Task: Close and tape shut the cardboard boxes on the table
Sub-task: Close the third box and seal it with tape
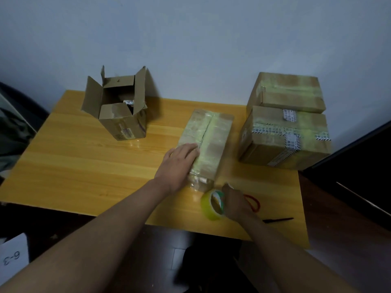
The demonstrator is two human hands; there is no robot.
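Head view: the flat box [208, 142] being sealed lies at the table's centre with its long axis running from about 6 o'clock, near the hands, away toward 12 o'clock, tilted slightly to 1. A strip of tape [206, 149] follows that same axis along the flap seam and hangs over the near end.

The left hand [179, 163] lies flat on the near end of the box, fingers straight and pressing the strip down, so it is the hand nearer the work. The right hand [234, 203], at about 5 o'clock from the box and just off its near corner, grips the yellow tape roll [212, 205]. Whether film joins the roll to the box is too blurred to tell. My guess is the next step is to cut or tear the strip at the near end; red-handled scissors [252, 203] lie just behind the right hand, at its 3 o'clock.

An open box [120, 106], flaps up, waits at 10 o'clock, well apart. Two taped boxes are stacked at 2 o'clock: the lower box [283, 142] carries white printed labels and striped tape, the print too small to read, and the upper box [287, 92] sits on it.

A white card [13, 254] on the floor at 8 o'clock reads "6-3".
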